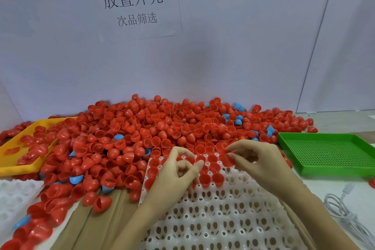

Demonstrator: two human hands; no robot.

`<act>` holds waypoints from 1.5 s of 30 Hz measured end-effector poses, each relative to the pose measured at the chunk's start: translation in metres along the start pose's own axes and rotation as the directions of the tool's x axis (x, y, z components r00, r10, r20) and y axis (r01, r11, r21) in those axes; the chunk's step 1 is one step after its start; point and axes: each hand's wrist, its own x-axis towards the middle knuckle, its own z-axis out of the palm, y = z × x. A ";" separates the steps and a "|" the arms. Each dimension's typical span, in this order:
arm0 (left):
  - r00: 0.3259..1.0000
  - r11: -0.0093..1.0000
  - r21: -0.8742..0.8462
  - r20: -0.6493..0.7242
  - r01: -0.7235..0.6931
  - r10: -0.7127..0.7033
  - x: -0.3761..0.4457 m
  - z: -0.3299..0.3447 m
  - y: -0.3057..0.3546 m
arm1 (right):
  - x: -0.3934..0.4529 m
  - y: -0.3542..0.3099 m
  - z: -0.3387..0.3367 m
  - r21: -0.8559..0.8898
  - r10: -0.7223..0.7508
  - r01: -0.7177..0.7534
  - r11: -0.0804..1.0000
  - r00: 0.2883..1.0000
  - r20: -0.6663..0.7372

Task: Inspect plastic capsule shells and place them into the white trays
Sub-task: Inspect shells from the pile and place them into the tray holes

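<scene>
Working over the far end of a white tray point(223, 219) full of round pockets, a person has both hands low above its first filled rows. The left hand point(178, 170) curls so that thumb and forefinger meet in a ring, the grip pressed together, though whether a shell sits inside it I cannot tell. The right hand point(257, 160) pinches a red shell point(227, 158) between thumb and fingertips, just above the tray's back edge. About a dozen red shells point(211, 176) already sit in the pockets nearest the heap; the pockets closer to the person are bare.

Behind the tray a great heap of red shells point(162, 128) spreads across the bench — a few blue shells point(76, 179) scattered through it. A yellow tray point(12, 168) at the left is half buried by the heap. A green perforated tray point(328, 152) lies at the right, apart from the hands. A second white tray point(14, 195) shows at the left edge, and a coiled white cable point(345, 211) lies near the right — beside the person's forearm. A paper sign point(132, 4) hangs on the wall.
</scene>
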 end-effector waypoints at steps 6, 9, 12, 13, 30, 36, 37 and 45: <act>0.999 0.997 0.073 0.032 -0.015 0.013 -0.001 0.000 -0.003 | -0.001 0.010 -0.002 -0.188 0.042 -0.016 0.982 0.990 0.137; 0.999 0.995 0.099 0.043 -0.012 0.008 -0.001 0.000 -0.002 | -0.001 0.011 0.000 -0.227 0.039 0.003 0.974 0.983 0.180; 0.999 0.993 0.116 0.045 -0.014 0.009 -0.002 0.001 0.001 | -0.002 0.010 0.000 -0.228 0.036 0.010 0.974 0.980 0.193; 0.999 0.993 0.117 0.043 -0.015 0.010 -0.002 0.001 0.002 | -0.002 0.010 0.001 -0.226 0.035 0.009 0.974 0.981 0.191; 0.921 0.575 0.727 0.360 -0.375 0.146 -0.008 0.014 -0.008 | -0.005 0.005 0.003 -0.259 0.072 -0.006 0.966 0.966 0.246; 0.924 0.579 0.727 0.353 -0.369 0.145 -0.009 0.014 -0.008 | -0.004 0.005 0.005 -0.253 0.051 0.002 0.967 0.978 0.203; 0.924 0.576 0.728 0.353 -0.371 0.148 -0.009 0.014 -0.008 | -0.004 0.006 0.005 -0.236 0.049 -0.004 0.972 0.982 0.185; 0.937 0.695 0.634 0.298 -0.338 0.184 -0.009 0.010 -0.004 | 0.004 0.008 0.006 -0.009 0.060 -0.060 0.998 0.996 0.070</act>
